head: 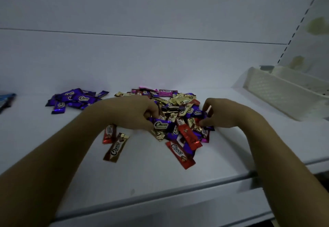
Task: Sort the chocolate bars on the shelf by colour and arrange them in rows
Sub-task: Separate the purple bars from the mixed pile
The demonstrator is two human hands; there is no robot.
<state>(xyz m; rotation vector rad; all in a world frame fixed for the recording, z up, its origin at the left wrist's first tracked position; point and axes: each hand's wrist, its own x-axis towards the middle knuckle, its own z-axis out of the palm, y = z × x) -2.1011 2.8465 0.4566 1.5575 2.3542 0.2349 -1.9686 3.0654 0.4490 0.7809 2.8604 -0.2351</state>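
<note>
Left grip (131, 113) on purple "Choco" bar (161, 125)

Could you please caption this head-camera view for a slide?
Left hand grips a purple bar; right hand reaches into the mixed pile on the shelf.

Shop – white retail shelf (160, 178), slotted upright (292, 36), wrapped chocolate bars (178, 118).

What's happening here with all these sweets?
A person is sorting chocolate bars on a white shelf. The left hand grips a purple bar at the mixed pile; the right hand curls its fingers into that pile, on what is unclear. A purple-only heap already lies apart to the left.
</note>
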